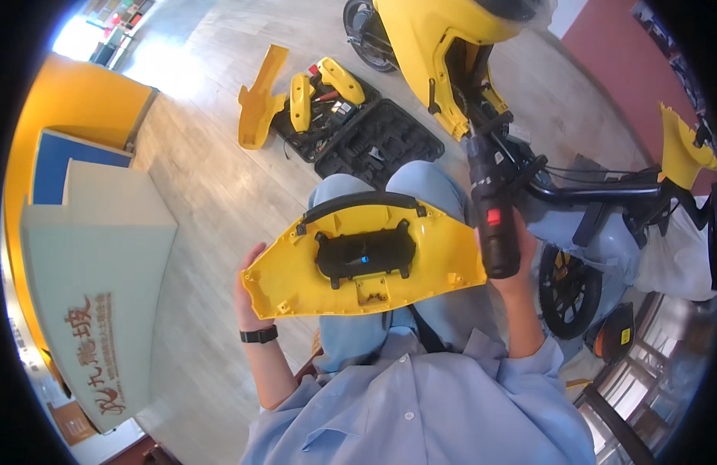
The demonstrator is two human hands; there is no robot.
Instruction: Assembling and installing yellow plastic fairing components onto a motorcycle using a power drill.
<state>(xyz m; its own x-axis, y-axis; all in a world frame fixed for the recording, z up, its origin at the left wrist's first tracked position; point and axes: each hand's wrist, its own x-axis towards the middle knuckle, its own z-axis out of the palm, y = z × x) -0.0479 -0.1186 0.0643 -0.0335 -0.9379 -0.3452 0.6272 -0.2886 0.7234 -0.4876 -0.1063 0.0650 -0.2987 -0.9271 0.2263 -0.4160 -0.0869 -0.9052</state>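
Observation:
A yellow plastic scooter panel (443,249) lies across my lap, its hollow inner side facing up. A black oval unit (366,256) with a small blue connector is mounted in its middle, and a black curved trim strip (358,203) runs along its far edge. My left hand (248,283) grips the panel's left end, its fingers partly hidden beneath. In my right hand (521,256) is a black cordless drill (490,205) with a red switch, held beside the panel's right end, its chuck pointing away from me. The drill hides part of that hand.
An open black tool case (381,143) lies on the floor ahead, with yellow trim pieces (300,102) on and beside it. A partly stripped yellow scooter (428,46) stands ahead right. Its dark frame tube (598,190) and a wheel (569,291) are at my right. A pale counter (103,287) stands left.

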